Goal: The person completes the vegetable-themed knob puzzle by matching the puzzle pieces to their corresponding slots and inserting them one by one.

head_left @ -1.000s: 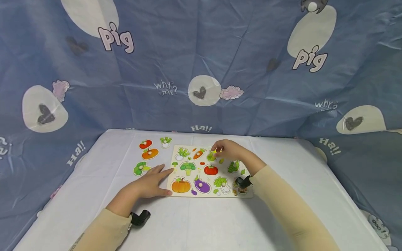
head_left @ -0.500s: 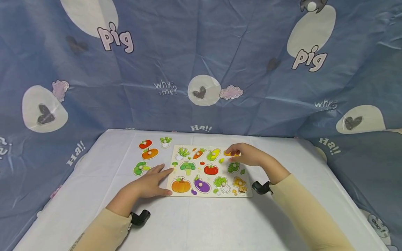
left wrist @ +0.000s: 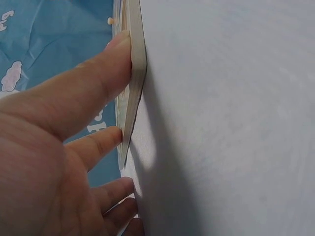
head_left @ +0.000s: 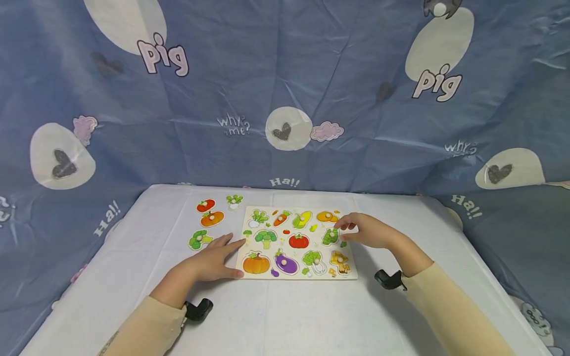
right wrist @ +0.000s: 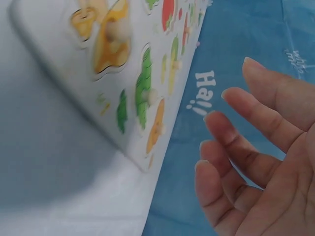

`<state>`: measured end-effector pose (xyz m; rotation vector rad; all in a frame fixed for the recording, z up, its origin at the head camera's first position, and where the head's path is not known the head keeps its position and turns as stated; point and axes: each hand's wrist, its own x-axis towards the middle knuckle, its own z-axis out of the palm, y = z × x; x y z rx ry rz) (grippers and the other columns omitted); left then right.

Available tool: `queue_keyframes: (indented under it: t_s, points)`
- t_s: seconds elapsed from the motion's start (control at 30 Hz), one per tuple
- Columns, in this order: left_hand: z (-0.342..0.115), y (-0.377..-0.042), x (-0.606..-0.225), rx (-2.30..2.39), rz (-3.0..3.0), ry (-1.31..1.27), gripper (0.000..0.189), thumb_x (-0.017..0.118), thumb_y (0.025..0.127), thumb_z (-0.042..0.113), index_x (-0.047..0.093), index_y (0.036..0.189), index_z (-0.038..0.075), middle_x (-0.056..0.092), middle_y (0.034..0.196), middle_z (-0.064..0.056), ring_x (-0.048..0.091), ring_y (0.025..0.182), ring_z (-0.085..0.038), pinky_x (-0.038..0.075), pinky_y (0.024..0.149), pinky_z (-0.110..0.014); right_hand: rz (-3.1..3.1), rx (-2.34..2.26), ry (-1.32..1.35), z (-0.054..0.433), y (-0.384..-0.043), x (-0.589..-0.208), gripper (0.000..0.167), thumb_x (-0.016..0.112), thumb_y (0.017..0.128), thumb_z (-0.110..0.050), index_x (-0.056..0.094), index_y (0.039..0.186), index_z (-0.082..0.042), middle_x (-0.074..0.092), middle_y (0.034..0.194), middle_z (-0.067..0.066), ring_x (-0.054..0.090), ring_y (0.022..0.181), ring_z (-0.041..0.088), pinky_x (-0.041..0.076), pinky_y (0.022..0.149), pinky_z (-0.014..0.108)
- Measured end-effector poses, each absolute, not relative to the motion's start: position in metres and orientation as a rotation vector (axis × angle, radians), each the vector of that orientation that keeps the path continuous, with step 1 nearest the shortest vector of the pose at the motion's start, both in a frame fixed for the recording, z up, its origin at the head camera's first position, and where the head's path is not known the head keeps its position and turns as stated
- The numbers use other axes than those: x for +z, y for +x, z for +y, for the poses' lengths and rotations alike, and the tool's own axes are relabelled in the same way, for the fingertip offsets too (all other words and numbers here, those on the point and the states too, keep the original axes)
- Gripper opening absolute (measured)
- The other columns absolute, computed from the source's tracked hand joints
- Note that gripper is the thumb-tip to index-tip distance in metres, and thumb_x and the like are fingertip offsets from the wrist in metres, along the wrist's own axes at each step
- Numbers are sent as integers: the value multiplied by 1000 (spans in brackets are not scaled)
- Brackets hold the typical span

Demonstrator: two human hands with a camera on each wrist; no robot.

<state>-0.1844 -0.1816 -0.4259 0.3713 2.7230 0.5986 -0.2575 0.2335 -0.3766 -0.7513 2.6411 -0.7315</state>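
A white wooden vegetable puzzle board (head_left: 318, 244) lies on the table. Against its left side rests my left hand (head_left: 213, 259), fingers spread, thumb on the near left corner. In the left wrist view the thumb (left wrist: 93, 81) presses the board's corner and a fingertip touches its edge. My right hand (head_left: 367, 231) hovers at the board's right side, holding nothing, its fingers loosely bent near the knobbed green piece (head_left: 330, 237). Set in the board are a corn piece (head_left: 303, 220), a carrot piece (head_left: 282, 218), an eggplant piece (head_left: 287, 264) and a mushroom piece (head_left: 339, 258).
Left of the board lie loose knobbed pieces: a tomato (head_left: 206, 205), a pumpkin (head_left: 213, 218), a broccoli (head_left: 199, 240) and a leafy white radish (head_left: 234, 201). A white cloth (head_left: 285, 321) covers the table. Blue printed fabric (head_left: 249, 158) hangs behind.
My right hand has moved from the corn piece rightward and toward me, to beside the green piece. The corn, orange and mushroom pieces have come into view. My left hand has stayed put.
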Motion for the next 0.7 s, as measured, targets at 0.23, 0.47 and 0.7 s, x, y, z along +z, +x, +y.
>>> queue_keyframes:
  t_s: [0.23, 0.47, 0.7]
  points:
    - [-182, -185, -428, 588, 2730, 371, 93, 80, 78, 52, 40, 155, 19, 22, 162, -23, 18, 147, -48, 23, 111, -71, 2687, -790, -778, 253, -246, -385, 35, 72, 93, -19, 66, 124, -3, 63, 120, 14, 54, 114, 36, 49, 93, 54]
    - [-183, -186, -429, 583, 2734, 385, 93, 79, 79, 53, 39, 155, 18, 22, 162, -24, 18, 147, -49, 23, 111, -70, 2726, -755, -715, 267, -234, -396, 39, 74, 92, -22, 65, 127, -6, 61, 123, 15, 50, 117, 37, 49, 94, 55]
    - [-182, -185, -428, 583, 2730, 376, 93, 80, 78, 52, 40, 155, 18, 22, 162, -24, 18, 147, -49, 23, 111, -70, 2706, -739, -659, 273, -227, -409, 55, 78, 88, -29, 60, 134, -6, 56, 134, 20, 45, 128, 42, 38, 104, 60]
